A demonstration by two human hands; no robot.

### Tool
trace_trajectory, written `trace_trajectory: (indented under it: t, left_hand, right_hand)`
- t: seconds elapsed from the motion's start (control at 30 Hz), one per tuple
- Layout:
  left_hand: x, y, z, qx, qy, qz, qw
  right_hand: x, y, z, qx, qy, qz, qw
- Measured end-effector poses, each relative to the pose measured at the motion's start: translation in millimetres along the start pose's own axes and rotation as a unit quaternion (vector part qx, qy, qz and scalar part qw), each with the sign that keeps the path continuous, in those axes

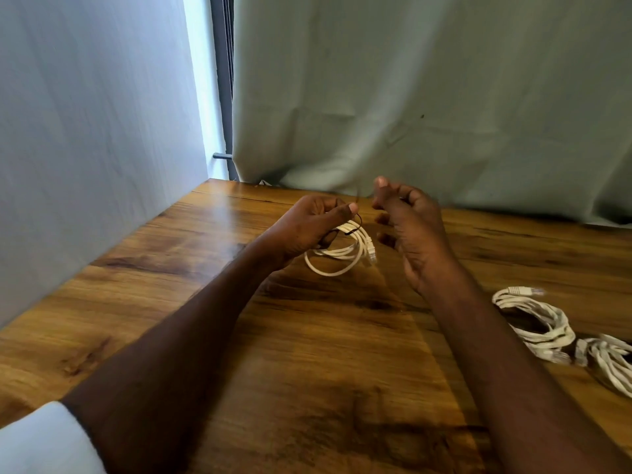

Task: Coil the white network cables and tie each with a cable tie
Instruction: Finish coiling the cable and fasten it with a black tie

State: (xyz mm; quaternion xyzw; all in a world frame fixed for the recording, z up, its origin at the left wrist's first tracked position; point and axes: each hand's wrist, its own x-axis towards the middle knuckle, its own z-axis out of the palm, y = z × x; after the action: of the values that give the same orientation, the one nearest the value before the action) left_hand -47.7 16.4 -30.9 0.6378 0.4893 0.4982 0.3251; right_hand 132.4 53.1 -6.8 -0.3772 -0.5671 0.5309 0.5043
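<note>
**Tie step on coil 1, tail not yet pulled through**

Left hand (pixel 307 227) grips a small coiled white cable (pixel 345 248) above the wooden table (pixel 171 302). Fingers curled round the bundle at its top, thumb pressed along it. A thin dark cable tie (pixel 355 224) loops round the strands right at the thumb; a faint blurred strand rises from there, likely the tie's free tail, but too smeared to be sure. The coil's lower loops and a connector plug (pixel 371 253) hang free below the hand, off the table.

Right hand (pixel 407 227) sits just beside the coil, not touching it. Fingers loosely curled, thumb and forefinger raised near each other. Motion blur: I cannot tell if they pinch the tail or hold nothing.

Judgement: coiling of this cable is done, the step in hand is fastening the tie. Next move calls for the right hand to get a firm pinch on the tail and draw it away from the left thumb until the loop bites, while the left keeps the strands bunched so no turn slips out.

2 more white cable bundles lie on the table at the right: near bundle (pixel 540 323) and edge bundle (pixel 612 364), just beside each other. Can't see ties on either.

Behind: pale curtain (pixel 444 97).
</note>
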Motion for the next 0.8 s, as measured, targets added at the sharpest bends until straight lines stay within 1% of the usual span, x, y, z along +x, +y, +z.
trace_trajectory:
  t: [0.1,0.17,0.27,0.43,0.53,0.57,0.63,0.67,0.7,0.8]
  left_hand:
    - [1,0,0,-0.011,0.016,0.008,1.000]
    - [1,-1,1,-0.020,0.022,0.018,0.999]
    - [4,-3,2,-0.024,0.035,0.026,0.999]
    - [7,-9,1,-0.006,0.084,0.041,0.996]
    - [9,-9,5,0.030,0.113,0.050,0.992]
    - [10,-10,7,0.042,0.122,0.053,0.990]
    - [12,-12,10,0.050,0.135,0.057,0.988]
    - [12,-14,10,0.055,0.141,0.056,0.987]
    - [13,-15,10,0.062,0.148,0.055,0.985]
    - [15,-20,11,0.070,0.173,0.047,0.981]
  right_hand:
    - [-10,0,1,-0.069,-0.067,0.008,0.995]
    - [-15,2,1,-0.125,-0.074,-0.010,0.989]
    - [-13,4,3,-0.164,-0.050,-0.054,0.984]
    - [-8,9,7,-0.228,-0.015,-0.111,0.967]
    - [-8,14,14,-0.242,0.038,-0.139,0.959]
    - [-9,16,16,-0.259,0.065,-0.157,0.951]
    - [-13,19,21,-0.311,0.110,-0.202,0.922]
    - [-14,21,23,-0.327,0.114,-0.218,0.912]
    - [-15,23,25,-0.331,0.107,-0.223,0.911]
    - [-13,25,24,-0.309,0.071,-0.193,0.929]
